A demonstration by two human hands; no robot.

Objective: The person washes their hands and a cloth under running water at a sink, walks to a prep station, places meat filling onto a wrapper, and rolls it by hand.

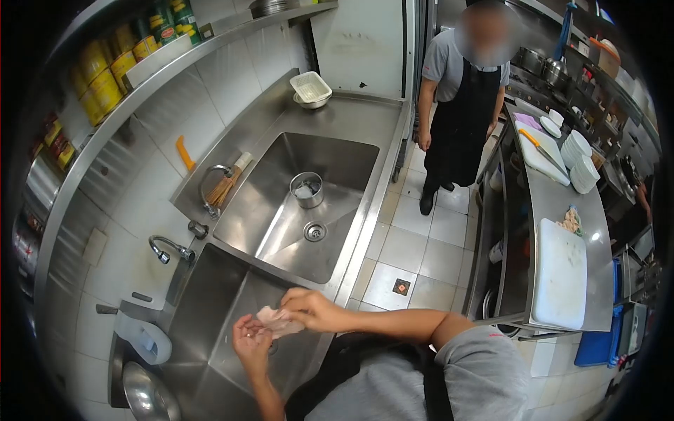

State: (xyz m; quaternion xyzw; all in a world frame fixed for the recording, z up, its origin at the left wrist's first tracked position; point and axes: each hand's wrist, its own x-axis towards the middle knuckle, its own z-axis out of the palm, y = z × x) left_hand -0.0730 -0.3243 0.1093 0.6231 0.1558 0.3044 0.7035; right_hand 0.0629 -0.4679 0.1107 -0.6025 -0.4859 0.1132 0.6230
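Note:
A thin piece of pale pink raw meat [278, 322] is stretched between my two hands above the near sink basin [225, 316]. My right hand [309, 310] pinches its upper right part, fingers closed. My left hand [251, 339] grips the lower left edge with curled fingers, and a ring shows on one of them. Behind my hands, part of the near basin's drain [274, 346] is visible. In the far basin [281, 231] stands a round metal pot [307, 190] with something pale inside, beside the drain strainer [315, 231].
Two curved taps [163, 254] [208, 200] and a straw brush [228, 181] line the wall side. A white basket [311, 87] stands at the far end. Across the aisle, a person in a black apron [460, 119] stands near a counter with cutting boards [560, 277], a knife [537, 144] and stacked plates [581, 165].

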